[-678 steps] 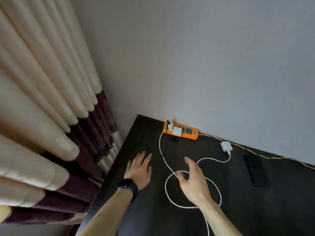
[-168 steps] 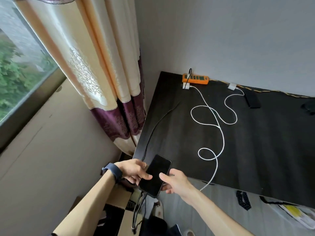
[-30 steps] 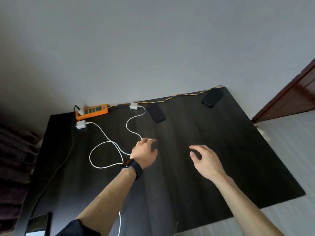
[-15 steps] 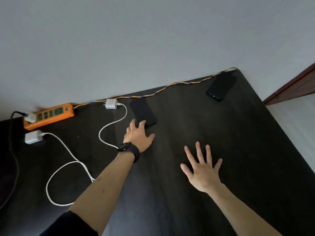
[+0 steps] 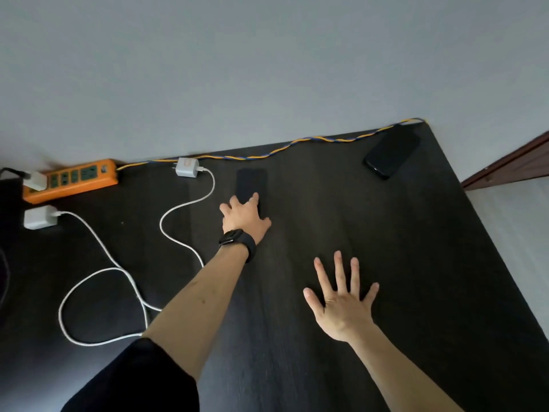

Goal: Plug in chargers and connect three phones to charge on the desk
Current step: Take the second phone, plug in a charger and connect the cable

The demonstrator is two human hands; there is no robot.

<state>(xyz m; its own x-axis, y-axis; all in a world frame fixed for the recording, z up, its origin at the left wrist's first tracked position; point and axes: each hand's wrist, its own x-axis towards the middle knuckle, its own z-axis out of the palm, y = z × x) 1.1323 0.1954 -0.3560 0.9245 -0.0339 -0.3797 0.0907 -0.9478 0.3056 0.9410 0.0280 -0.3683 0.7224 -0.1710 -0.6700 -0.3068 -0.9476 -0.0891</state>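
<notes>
On the dark desk (image 5: 401,263) a black phone (image 5: 251,182) lies flat near the wall. My left hand (image 5: 243,217) covers its near end, fingers on top and thumb by its right edge. My right hand (image 5: 341,301) rests flat on the desk with fingers spread and holds nothing. A second black phone (image 5: 392,154) lies at the far right corner. An orange power strip (image 5: 71,181) sits at the back left with one white plug (image 5: 35,180) in it. Two white charger bricks (image 5: 40,217) (image 5: 187,167) lie unplugged beside it, each with a white cable (image 5: 98,272).
An orange-and-blue braided cord (image 5: 297,142) runs along the wall from the power strip to the far right corner. The white cables loop over the left half of the desk. The desk's right edge drops to a pale floor (image 5: 511,221) by a brown door frame (image 5: 505,165).
My left hand has moved further onto the near end of the middle phone. My right hand stays spread flat on the desk. The view has come closer to the desk.
</notes>
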